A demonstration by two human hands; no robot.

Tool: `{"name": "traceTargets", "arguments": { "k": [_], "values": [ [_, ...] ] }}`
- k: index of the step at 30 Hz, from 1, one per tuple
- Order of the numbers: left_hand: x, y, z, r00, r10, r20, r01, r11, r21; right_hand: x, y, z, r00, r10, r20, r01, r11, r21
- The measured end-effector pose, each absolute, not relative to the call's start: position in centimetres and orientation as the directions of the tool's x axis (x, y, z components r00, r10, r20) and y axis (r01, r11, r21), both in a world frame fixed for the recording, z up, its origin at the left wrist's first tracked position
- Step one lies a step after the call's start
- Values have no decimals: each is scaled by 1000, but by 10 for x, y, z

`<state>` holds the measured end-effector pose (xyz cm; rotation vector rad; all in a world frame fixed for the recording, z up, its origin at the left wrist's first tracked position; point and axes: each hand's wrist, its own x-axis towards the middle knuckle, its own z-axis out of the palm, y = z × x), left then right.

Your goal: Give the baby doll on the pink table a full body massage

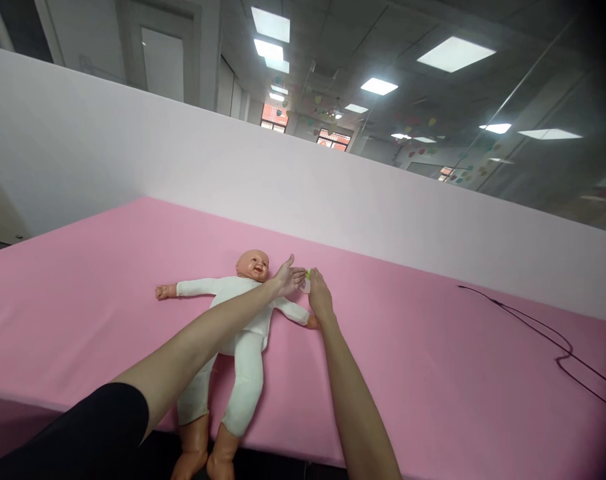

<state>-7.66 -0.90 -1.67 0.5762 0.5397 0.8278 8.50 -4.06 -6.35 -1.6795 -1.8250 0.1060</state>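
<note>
A baby doll (249,373) in a white suit lies on its back, face up, arms spread, on the pink padded surface. My left arm crosses over its chest. Just beside the doll's head, my left hand (287,278) is held flat, fingers stretched out and thumb raised. Close to those fingertips, my right hand (321,295) closes around a small clear bottle (305,287) with a bright green top. Most of the bottle is hidden behind the hands. Below my right wrist lies one of the doll's hands (313,322).
The pink surface (407,360) spreads out on both sides of the doll. A white low wall (303,193) borders its far edge, with glass above. On the right lies a thin black cable (527,313). The doll's feet (193,440) hang over the near edge.
</note>
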Motion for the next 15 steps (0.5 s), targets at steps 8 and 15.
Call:
{"name": "traceTargets", "arguments": {
  "k": [8,15],
  "values": [
    [-146,-43,31,562,822,96,-588,314,746,-8,-65,-7,114,848,518,648,332,-685],
    [-175,-82,50,317,907,278,-761,68,646,-128,-94,35,-92,710,698,681,557,-476]
  ]
}}
